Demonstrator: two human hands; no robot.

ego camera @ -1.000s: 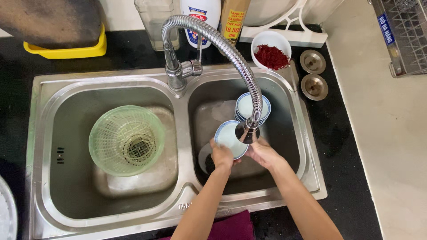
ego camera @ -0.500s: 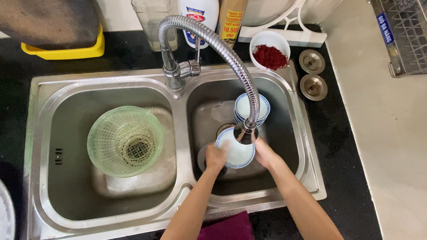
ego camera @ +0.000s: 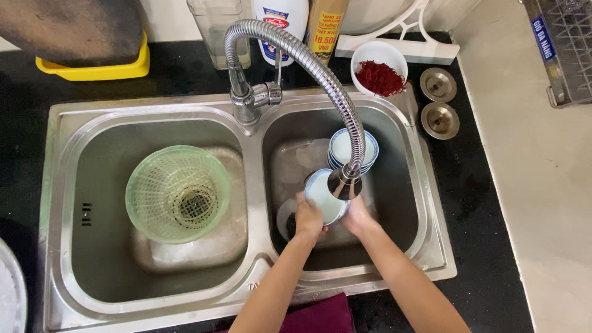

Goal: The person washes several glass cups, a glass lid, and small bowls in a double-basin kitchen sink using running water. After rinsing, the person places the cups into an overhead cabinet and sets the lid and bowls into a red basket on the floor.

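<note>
Both of my hands hold one small white bowl with a blue rim (ego camera: 322, 196) under the head of the flexible steel faucet (ego camera: 296, 52), inside the right basin of the steel double sink (ego camera: 259, 271). My left hand (ego camera: 308, 219) grips the bowl's left side, fingers over its rim. My right hand (ego camera: 359, 217) holds its right side, partly hidden by the faucet head. Behind the bowl, a stack of similar blue-rimmed bowls (ego camera: 353, 150) rests in the same basin. A plate or dish (ego camera: 285, 219) lies under my left hand.
A green plastic colander (ego camera: 177, 192) sits in the left basin. Behind the sink stand a white bowl of red scrubber (ego camera: 379, 74), bottles, a clear container and a yellow-based tub (ego camera: 92, 68). Two metal drain plugs (ego camera: 439, 102) lie on the black counter at right.
My hands have shifted the bowl slightly right and turned it under the faucet head; the view has drifted a little. The stacked bowls and colander have not moved.
</note>
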